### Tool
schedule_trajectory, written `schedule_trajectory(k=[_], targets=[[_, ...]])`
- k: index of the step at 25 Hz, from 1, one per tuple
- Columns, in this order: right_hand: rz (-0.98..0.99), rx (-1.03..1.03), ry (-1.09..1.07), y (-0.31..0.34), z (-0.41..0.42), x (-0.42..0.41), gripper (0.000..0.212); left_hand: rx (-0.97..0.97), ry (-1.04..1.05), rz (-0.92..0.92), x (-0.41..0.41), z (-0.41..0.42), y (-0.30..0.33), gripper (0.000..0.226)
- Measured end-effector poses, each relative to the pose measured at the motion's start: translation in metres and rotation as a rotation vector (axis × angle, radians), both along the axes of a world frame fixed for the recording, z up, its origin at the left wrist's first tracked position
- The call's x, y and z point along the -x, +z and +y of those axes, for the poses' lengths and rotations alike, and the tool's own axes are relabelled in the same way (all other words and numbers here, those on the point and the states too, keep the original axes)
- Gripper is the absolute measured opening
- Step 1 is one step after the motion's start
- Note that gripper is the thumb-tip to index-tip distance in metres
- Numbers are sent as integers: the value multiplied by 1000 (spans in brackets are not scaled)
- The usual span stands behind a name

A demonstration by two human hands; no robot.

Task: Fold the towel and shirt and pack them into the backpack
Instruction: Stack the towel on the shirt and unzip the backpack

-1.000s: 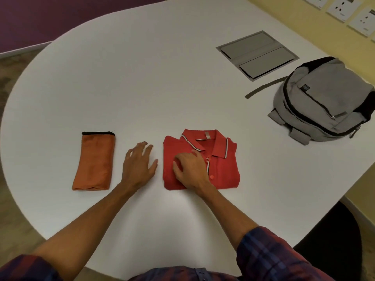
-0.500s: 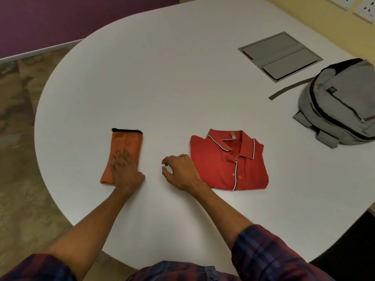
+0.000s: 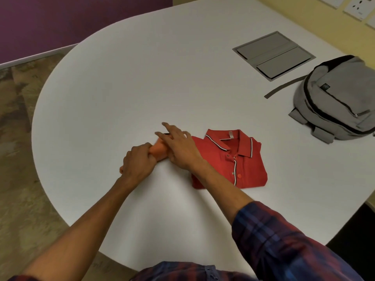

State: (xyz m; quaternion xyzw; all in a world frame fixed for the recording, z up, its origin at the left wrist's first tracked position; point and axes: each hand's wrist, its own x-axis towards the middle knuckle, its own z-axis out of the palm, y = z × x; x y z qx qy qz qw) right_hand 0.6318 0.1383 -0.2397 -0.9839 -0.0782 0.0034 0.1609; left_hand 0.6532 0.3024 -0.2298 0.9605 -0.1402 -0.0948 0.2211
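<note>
The folded orange towel (image 3: 159,151) lies at the table's middle, mostly hidden under both hands, right beside the shirt. My left hand (image 3: 138,161) grips its near end with curled fingers. My right hand (image 3: 179,147) lies over its far part with fingers stretched forward. The folded red polo shirt (image 3: 229,159), collar up and buttons showing, rests flat just right of the hands; my right forearm crosses its near left corner. The grey backpack (image 3: 336,98) lies at the right edge of the table, apart from everything.
The white oval table (image 3: 142,78) has a grey cable hatch (image 3: 274,54) set into it at the back right. A loose grey strap (image 3: 284,89) runs from the backpack toward the hatch. Floor lies beyond the table's left edge; wall sockets (image 3: 353,6) are at the far right.
My left hand went from resting on the towel to gripping it, and the towel moved right, up against the shirt. My right hand moved from the bare table onto the towel.
</note>
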Motion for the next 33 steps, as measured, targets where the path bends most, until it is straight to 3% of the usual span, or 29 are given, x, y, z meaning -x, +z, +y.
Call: schedule_trajectory(k=[4,11,17,20,23,26,30,33], targets=[[-100,90,-40,22,-48,6,34,128,-124,-80,6,-34,23,29],[-384,154,-330,43,-133,53,36,140,-264,-206,9,-107,29,40],[-93,162,-431,-15,-164,105,36,-6,-504,-115,37,-142,-23,45],[105,74,-390,-39,-165,128,53,-109,-577,-78,56,-141,-50,46],[90,-27,-410,-33,-167,129,68,-86,-508,-156,59,-147,-50,62],[6,10,-492,-25,-177,122,69,-48,-473,-234,54,-167,-46,68],[184,-76,-534,-51,-186,133,76,-122,-496,-201,68,-183,-66,70],[209,-154,-521,-73,-180,141,78,-152,-481,-219,77,-178,-87,70]])
